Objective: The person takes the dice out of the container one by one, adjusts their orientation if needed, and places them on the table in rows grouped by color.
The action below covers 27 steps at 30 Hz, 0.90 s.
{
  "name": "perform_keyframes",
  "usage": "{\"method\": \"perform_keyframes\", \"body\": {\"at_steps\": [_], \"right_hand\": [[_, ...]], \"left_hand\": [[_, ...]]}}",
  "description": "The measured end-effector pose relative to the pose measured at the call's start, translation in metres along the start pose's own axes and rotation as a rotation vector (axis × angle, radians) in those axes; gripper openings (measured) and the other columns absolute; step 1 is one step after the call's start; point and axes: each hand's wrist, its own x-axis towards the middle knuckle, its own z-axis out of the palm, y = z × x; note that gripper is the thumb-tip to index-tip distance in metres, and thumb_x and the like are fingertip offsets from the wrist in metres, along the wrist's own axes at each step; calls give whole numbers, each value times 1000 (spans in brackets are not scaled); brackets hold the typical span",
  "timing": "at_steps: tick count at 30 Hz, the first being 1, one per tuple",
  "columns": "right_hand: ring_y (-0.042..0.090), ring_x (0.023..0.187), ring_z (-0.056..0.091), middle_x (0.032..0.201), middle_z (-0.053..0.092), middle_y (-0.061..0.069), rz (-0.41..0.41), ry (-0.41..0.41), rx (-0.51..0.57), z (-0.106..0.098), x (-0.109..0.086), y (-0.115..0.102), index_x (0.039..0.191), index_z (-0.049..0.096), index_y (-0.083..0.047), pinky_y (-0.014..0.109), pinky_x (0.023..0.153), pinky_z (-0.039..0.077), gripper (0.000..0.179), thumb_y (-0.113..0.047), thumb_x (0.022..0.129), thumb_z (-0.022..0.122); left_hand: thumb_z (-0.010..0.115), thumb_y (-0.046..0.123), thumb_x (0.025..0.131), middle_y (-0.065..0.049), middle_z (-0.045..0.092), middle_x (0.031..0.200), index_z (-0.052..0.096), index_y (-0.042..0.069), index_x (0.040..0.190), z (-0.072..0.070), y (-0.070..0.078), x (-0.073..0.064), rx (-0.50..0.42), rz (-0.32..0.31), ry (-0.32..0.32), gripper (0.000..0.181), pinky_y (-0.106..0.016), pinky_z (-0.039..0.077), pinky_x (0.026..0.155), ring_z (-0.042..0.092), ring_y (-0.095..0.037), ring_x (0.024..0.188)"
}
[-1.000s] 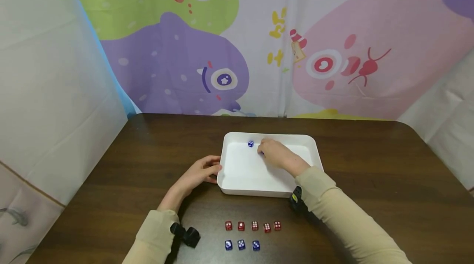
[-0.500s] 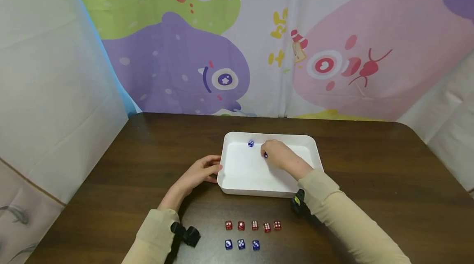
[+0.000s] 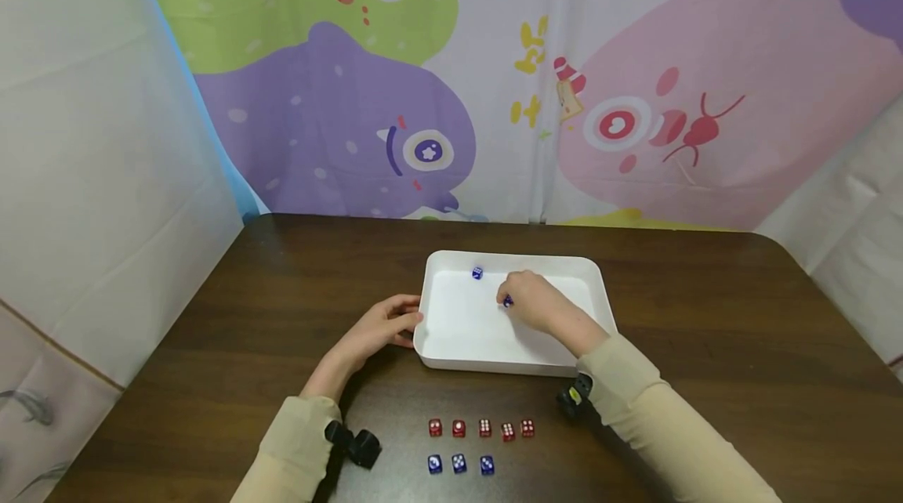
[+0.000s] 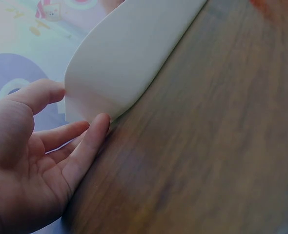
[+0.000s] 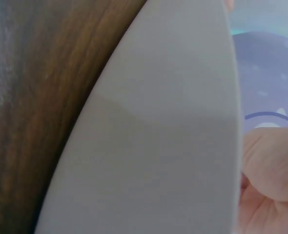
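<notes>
My right hand [image 3: 538, 301] reaches into a white tray [image 3: 455, 338] and pinches a blue die [image 3: 508, 302] between its fingertips, low over the tray floor. Another blue die [image 3: 477, 273] lies near the tray's back wall, left of that hand. At the tray's left side my left hand [image 3: 379, 326] touches the outer wall. Its fingers [image 4: 96, 134] are loosely extended against the wall, with the thumb at the rim in the left wrist view. In the right wrist view the tray wall [image 5: 158, 146] hides most of my right hand [image 5: 273, 170], including the pinched die.
In front of the tray, a row of several red dice [image 3: 484, 428] lies on the brown wooden table [image 3: 282, 268]. Nearer still is a row of three blue dice [image 3: 459, 464]. A patterned cloth [image 3: 339, 127] hangs behind the table's back edge.
My right hand has drawn slightly nearer and to the right within the tray, and the blue die in it has come more into sight. My left hand has stayed at the tray's side.
</notes>
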Motion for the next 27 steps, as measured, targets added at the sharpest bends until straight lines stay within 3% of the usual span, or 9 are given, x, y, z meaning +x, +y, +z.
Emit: {"method": "perform_keyframes", "body": {"at_steps": [5, 14, 27], "right_hand": [[21, 94, 55, 94, 63, 6, 19, 10, 36, -1, -8, -3, 91, 67, -8, 31, 82, 44, 20, 2, 79, 54], [22, 92, 56, 91, 63, 6, -24, 87, 97, -2, -23, -11, 85, 68, -7, 33, 80, 44, 19, 4, 76, 56], [21, 83, 58, 83, 63, 6, -101, 212, 98, 2, -43, -16, 81, 67, -3, 31, 75, 46, 15, 6, 73, 58]], "left_hand": [[56, 26, 82, -15, 48, 109, 41, 4, 122, -1, -1, 0, -1, -2, -7, 49, -34, 49, 68, 53, -20, 86], [55, 25, 83, -15, 48, 109, 41, 4, 122, -1, -1, 0, -6, -2, -12, 47, -34, 49, 68, 53, -21, 86], [54, 23, 83, -15, 48, 109, 41, 4, 123, -1, -1, 1, 2, -1, -10, 46, -35, 49, 68, 53, -21, 86]]}}
